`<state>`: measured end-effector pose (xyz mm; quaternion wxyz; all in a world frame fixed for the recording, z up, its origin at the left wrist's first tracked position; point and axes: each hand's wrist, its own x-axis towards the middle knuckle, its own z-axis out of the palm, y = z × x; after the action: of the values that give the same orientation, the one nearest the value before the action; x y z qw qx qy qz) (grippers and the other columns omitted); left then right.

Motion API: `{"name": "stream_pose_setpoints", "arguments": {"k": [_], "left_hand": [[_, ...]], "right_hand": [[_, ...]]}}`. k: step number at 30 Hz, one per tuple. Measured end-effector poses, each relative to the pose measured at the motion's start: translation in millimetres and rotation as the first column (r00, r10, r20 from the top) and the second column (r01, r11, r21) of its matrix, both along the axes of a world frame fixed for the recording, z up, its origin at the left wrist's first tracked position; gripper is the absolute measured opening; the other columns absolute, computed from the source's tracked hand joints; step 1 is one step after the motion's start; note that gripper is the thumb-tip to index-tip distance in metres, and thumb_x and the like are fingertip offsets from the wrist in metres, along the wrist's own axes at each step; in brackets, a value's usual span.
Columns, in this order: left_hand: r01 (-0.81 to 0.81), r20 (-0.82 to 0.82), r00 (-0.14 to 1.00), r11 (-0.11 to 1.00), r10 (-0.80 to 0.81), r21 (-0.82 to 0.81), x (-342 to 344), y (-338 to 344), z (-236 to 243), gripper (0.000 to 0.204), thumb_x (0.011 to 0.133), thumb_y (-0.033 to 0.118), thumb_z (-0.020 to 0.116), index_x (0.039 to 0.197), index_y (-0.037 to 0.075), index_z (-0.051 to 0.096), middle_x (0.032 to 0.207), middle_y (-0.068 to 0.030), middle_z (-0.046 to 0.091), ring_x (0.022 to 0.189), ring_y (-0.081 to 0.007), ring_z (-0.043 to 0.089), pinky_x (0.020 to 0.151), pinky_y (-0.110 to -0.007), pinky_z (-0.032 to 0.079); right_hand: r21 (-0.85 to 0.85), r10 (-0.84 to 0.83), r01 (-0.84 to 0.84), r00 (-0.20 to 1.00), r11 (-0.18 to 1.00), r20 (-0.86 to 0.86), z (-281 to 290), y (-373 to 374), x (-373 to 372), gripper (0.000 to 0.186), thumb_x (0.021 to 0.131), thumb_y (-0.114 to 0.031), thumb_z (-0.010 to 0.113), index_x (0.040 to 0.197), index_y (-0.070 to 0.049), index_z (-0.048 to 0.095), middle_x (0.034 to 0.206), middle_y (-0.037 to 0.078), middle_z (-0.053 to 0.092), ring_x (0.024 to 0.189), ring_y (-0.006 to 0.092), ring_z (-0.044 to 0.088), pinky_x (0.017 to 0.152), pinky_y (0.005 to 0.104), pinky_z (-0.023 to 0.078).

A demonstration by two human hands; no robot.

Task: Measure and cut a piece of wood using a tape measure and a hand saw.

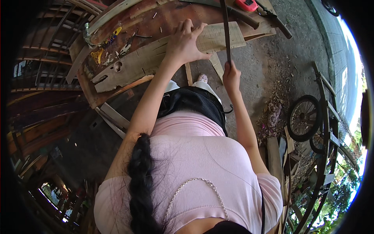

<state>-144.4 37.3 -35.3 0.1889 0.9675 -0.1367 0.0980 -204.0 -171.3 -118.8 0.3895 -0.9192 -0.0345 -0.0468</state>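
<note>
A long, pale wooden plank [146,58] lies across the workbench, cracked and with a knot hole toward its left end. My left hand [185,43] rests on the plank's middle with fingers spread and the thumb pointing right, near the front edge. To the right, my right hand [231,74] is closed round the near end of a long, narrow dark strip [226,29]. It stretches away from me across the plank's right part and out of the picture at the top. Its exact kind I cannot tell.
The reddish-brown workbench top [142,19] carries a hammer [88,35], a yellow-and-dark handle [113,36], wood chips, a brown tool handle [247,19] and a red tool [246,4]. Wooden lattice frames [50,58] stand left. A spoked wheel [304,117] and a wooden frame [329,105] stand right.
</note>
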Motion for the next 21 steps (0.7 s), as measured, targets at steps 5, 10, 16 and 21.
{"name": "stream_pose_setpoints", "arguments": {"k": [5, 10, 16, 21], "left_hand": [[-0.002, -0.053, 0.999, 1.0, 0.001, -0.005, 0, 0, -2, 0.087, 0.046, 0.05, 0.076, 0.121, 0.014, 0.049, 0.1, -0.0112, 0.043, 0.099, -0.0272, 0.045, 0.084, -0.04, 0.041], [0.01, -0.019, 1.0, 1.0, -0.01, 0.005, 1, -1, 4, 0.085, 0.048, 0.048, 0.076, 0.121, 0.014, 0.048, 0.097, -0.01, 0.043, 0.096, -0.0263, 0.045, 0.083, -0.039, 0.041], [-0.041, 0.0, 0.999, 0.999, 0.041, -0.023, -3, -1, 2, 0.083, 0.05, 0.047, 0.076, 0.121, 0.015, 0.047, 0.094, -0.009, 0.042, 0.092, -0.0252, 0.045, 0.079, -0.039, 0.042], [0.0, -0.008, 1.0, 1.0, 0.0, -0.021, -3, -3, 6, 0.084, 0.049, 0.047, 0.076, 0.121, 0.014, 0.048, 0.094, -0.0094, 0.042, 0.091, -0.0255, 0.046, 0.079, -0.038, 0.042]], "right_hand": [[-0.034, 0.008, -0.009, 0.999, 0.999, -0.037, -39, -45, -62, 0.013, 0.083, -0.009, 0.051, 0.095, -0.003, 0.054, 0.063, 0.024, 0.054, 0.062, 0.0408, 0.056, 0.05, 0.0459, 0.042], [0.007, -0.01, 0.01, 1.0, 1.0, -0.016, 4, -3, 5, 0.008, 0.084, -0.008, 0.051, 0.083, 0.0, 0.05, 0.061, 0.025, 0.052, 0.059, 0.0414, 0.054, 0.047, 0.0451, 0.04], [0.0, -0.031, 0.032, 0.987, 1.0, -0.155, -43, -43, -69, 0.012, 0.084, -0.008, 0.049, 0.094, -0.002, 0.053, 0.064, 0.025, 0.053, 0.064, 0.0422, 0.056, 0.051, 0.0461, 0.041], [-0.004, -0.002, 0.002, 1.0, 1.0, -0.028, 13, 4, 3, 0.009, 0.085, -0.009, 0.049, 0.085, 0.0, 0.052, 0.062, 0.024, 0.053, 0.058, 0.0409, 0.055, 0.048, 0.0451, 0.04]]}}
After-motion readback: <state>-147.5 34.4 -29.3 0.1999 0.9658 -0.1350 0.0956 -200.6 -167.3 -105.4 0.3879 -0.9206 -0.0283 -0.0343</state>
